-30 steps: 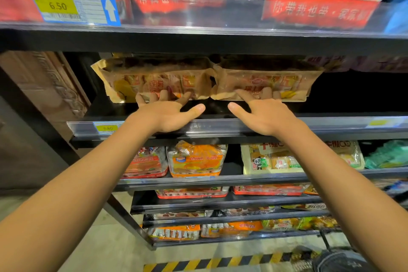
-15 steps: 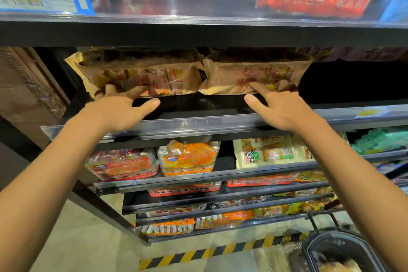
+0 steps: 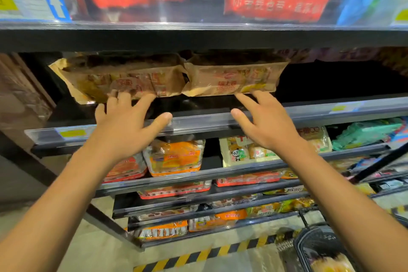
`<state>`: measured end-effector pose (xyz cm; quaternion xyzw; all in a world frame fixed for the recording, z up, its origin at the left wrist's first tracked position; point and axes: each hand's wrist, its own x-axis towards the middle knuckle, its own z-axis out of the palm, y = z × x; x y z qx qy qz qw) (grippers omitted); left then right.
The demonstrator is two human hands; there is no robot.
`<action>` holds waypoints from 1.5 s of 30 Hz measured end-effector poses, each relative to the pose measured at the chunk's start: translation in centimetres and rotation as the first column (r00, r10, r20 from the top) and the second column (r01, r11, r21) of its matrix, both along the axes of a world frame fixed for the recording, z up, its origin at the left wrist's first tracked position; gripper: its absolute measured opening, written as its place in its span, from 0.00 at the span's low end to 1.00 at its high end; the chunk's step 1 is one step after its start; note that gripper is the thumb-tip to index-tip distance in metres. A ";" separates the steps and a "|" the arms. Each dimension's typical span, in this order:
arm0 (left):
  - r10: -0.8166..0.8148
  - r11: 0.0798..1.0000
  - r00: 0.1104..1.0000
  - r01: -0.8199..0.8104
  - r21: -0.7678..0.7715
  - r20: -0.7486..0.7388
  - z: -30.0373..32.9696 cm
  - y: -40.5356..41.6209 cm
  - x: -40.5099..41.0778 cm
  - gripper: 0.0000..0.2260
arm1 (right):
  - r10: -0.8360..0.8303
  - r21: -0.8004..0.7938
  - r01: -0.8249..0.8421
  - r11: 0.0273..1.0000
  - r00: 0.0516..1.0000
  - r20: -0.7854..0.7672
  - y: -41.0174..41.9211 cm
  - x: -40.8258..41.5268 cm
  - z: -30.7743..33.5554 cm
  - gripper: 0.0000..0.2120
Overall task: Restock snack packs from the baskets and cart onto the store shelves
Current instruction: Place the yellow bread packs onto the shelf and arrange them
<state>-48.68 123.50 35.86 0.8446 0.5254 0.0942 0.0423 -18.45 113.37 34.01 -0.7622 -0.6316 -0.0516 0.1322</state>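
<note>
We see two brown snack packs side by side on the shelf (image 3: 220, 117), under the upper shelf board: the left pack (image 3: 123, 79) and the right pack (image 3: 234, 79), their edges touching. Our left hand (image 3: 123, 126) reaches to the left pack, fingers spread and nearly straight, tips at its lower edge, gripping nothing. Our right hand (image 3: 265, 123) is likewise spread below the right pack, fingertips touching its bottom edge. A dark basket (image 3: 318, 247) stands on the floor, below and right of the shelf.

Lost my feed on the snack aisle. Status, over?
Left hand and right hand open, fingertips at two brown snack packs. Packs side by side on the shelf. Nothing in the way.
</note>
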 end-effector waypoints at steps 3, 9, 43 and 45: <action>-0.116 0.992 0.992 0.113 0.061 0.056 -1.3 -3.6 3.1 0.39 | -0.018 0.031 0.018 0.999 1.000 -0.012 -3.4 -0.3 -1.1 0.31; -0.340 0.937 0.933 0.326 0.125 0.116 -4.3 -12.1 10.9 0.33 | -0.134 0.011 0.135 0.991 0.989 -0.058 -13.6 0.9 -3.6 0.31; -0.947 0.322 0.297 0.865 -0.384 -0.125 -29.1 -38.8 44.3 0.31 | -0.940 -0.503 0.796 0.337 0.254 -0.228 -49.8 11.3 -26.2 0.30; -0.954 0.299 0.246 0.840 -0.453 -0.173 -30.2 -38.6 46.6 0.33 | -0.952 -0.541 0.785 0.301 0.213 -0.220 -49.5 12.9 -27.1 0.33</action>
